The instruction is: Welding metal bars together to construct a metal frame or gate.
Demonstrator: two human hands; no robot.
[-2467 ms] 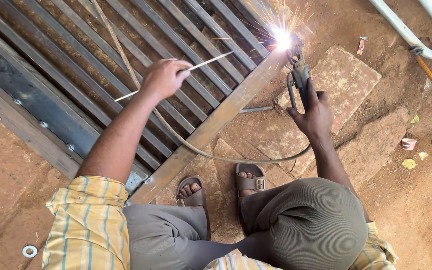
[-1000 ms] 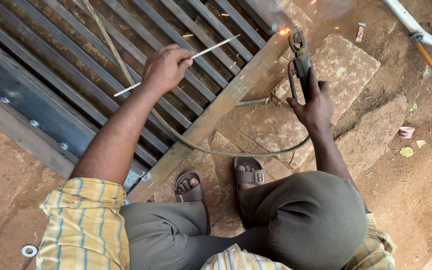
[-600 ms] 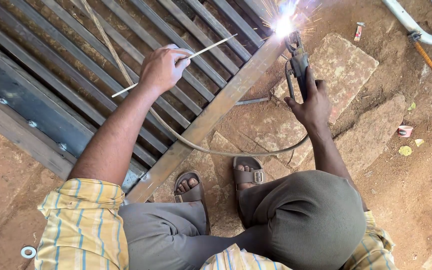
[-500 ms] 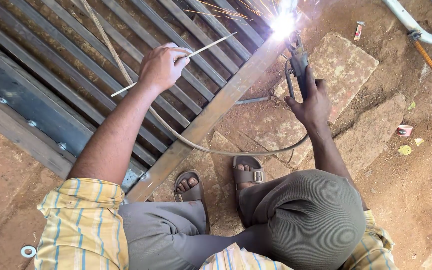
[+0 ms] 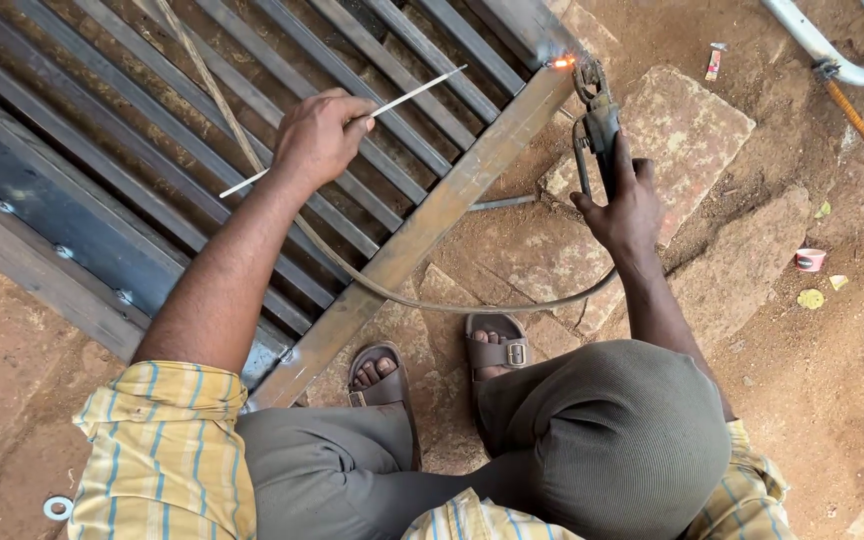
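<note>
— Two hands, each holding one tool? Where is the work?

— Yes. One holder (image 5: 597,120) sits in the right hand (image 5: 627,205), fingers wrapped shut around its grip; its tip meets the far end of the flat bar (image 5: 422,235), where one small orange glow (image 5: 562,63) shows. One thin rod (image 5: 347,130) is in the left hand (image 5: 317,135), pinched between thumb and curled fingers, lying across the grille (image 5: 202,130) without a clear touch.

— And around that?

— One cable (image 5: 452,300) runs from the holder in a curve past two sandalled feet (image 5: 442,365). Two stone slabs (image 5: 692,130) lie beside the bar. One washer (image 5: 57,508) sits on the dirt at lower left, one small cup (image 5: 810,260) at right, and two pipes (image 5: 832,60) cross the top corner.
</note>
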